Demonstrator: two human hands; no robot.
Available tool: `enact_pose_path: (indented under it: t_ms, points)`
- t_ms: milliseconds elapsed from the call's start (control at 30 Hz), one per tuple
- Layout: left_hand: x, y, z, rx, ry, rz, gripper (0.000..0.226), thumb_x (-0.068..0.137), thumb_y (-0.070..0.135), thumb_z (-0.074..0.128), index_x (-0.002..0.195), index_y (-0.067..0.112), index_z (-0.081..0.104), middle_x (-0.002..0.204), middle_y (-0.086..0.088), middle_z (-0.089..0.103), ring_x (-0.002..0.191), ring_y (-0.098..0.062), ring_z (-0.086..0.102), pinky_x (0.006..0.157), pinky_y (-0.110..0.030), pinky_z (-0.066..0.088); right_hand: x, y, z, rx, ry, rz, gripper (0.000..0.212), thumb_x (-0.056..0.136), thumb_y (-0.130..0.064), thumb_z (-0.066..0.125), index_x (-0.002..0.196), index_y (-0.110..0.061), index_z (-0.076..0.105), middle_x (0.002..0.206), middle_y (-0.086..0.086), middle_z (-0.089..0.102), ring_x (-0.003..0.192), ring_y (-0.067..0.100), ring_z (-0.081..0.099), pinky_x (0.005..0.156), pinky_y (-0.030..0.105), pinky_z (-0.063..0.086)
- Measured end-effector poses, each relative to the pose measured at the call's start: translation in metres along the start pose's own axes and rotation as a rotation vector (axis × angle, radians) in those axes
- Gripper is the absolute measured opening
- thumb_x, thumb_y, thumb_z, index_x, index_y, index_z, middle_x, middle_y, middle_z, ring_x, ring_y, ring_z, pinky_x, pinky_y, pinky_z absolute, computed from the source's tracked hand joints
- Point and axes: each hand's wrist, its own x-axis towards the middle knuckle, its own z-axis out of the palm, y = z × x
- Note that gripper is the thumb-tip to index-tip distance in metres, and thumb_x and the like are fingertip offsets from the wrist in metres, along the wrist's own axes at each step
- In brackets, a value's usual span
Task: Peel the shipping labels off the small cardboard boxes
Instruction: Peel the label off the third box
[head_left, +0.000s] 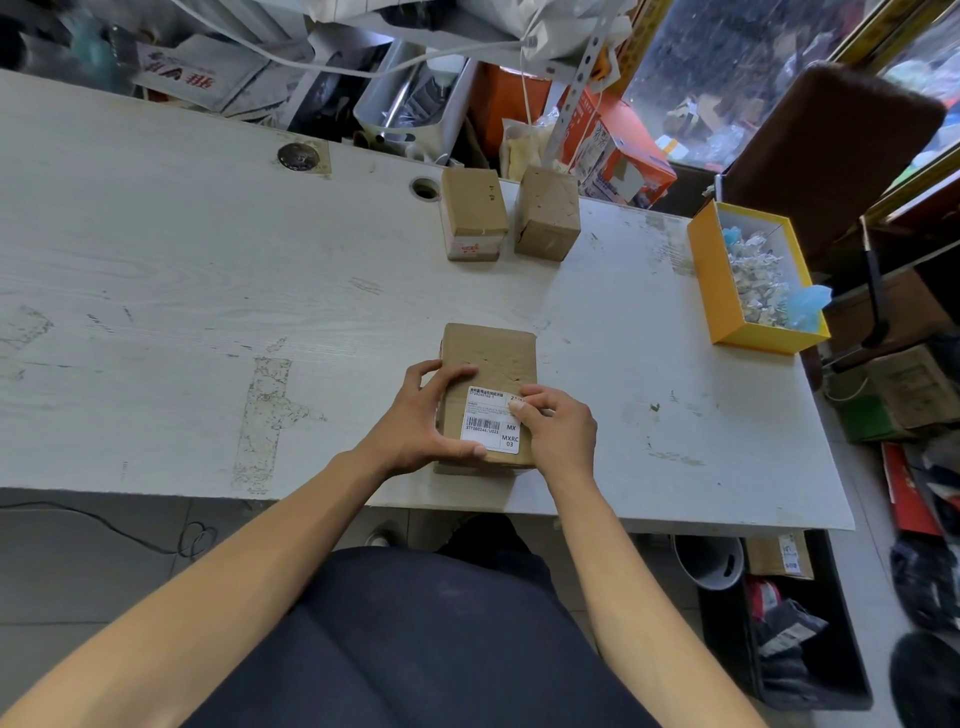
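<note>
A small brown cardboard box lies flat near the table's front edge. A white shipping label with a barcode is stuck on its near half. My left hand grips the box's left side, thumb on the label's lower edge. My right hand rests on the box's right side, fingertips pinching at the label's upper right corner. Two more small cardboard boxes stand at the back of the table: the left one with red print low on its front and the right one plain.
A yellow open box holding crumpled paper scraps and a blue bag sits at the table's right edge. The white table has two cable holes at the back. Clutter, an orange carton and a brown chair back stand behind and to the right.
</note>
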Motion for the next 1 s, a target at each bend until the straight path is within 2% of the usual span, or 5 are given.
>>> enact_pose_path:
  t_ms: [133,467,667,867,1000]
  points:
    - [0.0003,-0.0006,-0.0003,0.007,-0.002,-0.001,0.101,0.048,0.063,0.085,0.137,0.054,0.036,0.144,0.014,0.019,0.128,-0.019,0.043,0.104,-0.042,0.048,0.0005,0.0006,0.0001,0.01,0.006,0.005,0.015,0.087,-0.015,0.071,0.073,-0.02,0.071,0.106,-0.011,0.069,0.088,0.008,0.065,0.062,0.013,0.049]
    - [0.0004,-0.0012,0.0003,0.007,0.001,0.004,0.1,0.05,0.061,0.086,0.135,0.056,0.036,0.144,0.014,0.019,0.128,-0.019,0.043,0.103,-0.042,0.048,0.0016,0.0014,-0.0002,0.024,0.011,0.02,0.013,0.087,-0.014,0.071,0.075,-0.017,0.072,0.112,-0.007,0.071,0.087,0.009,0.065,0.054,0.004,0.042]
    - [0.0004,-0.0015,0.0,0.002,-0.003,0.006,0.098,0.051,0.059,0.086,0.135,0.056,0.036,0.144,0.013,0.019,0.127,-0.019,0.043,0.103,-0.04,0.049,0.0022,0.0044,0.0002,0.071,0.002,0.044,0.007,0.088,-0.013,0.071,0.082,-0.013,0.073,0.113,-0.007,0.069,0.083,0.002,0.063,0.053,0.007,0.046]
    - [0.001,-0.0025,0.0001,0.005,0.0,0.006,0.099,0.051,0.058,0.087,0.136,0.055,0.036,0.144,0.013,0.019,0.128,-0.019,0.043,0.104,-0.04,0.048,0.0025,0.0054,0.001,0.103,0.008,0.05,0.011,0.086,-0.012,0.072,0.076,-0.017,0.072,0.11,-0.008,0.07,0.085,0.001,0.064,0.063,0.017,0.051]
    - [0.001,-0.0023,0.0002,0.002,0.0,0.006,0.099,0.05,0.06,0.087,0.135,0.056,0.036,0.143,0.014,0.019,0.128,-0.02,0.043,0.103,-0.041,0.049,0.0033,0.0063,0.0007,0.105,0.006,0.048,0.008,0.086,-0.013,0.072,0.078,-0.015,0.073,0.109,-0.01,0.07,0.083,-0.002,0.064,0.061,0.013,0.049]
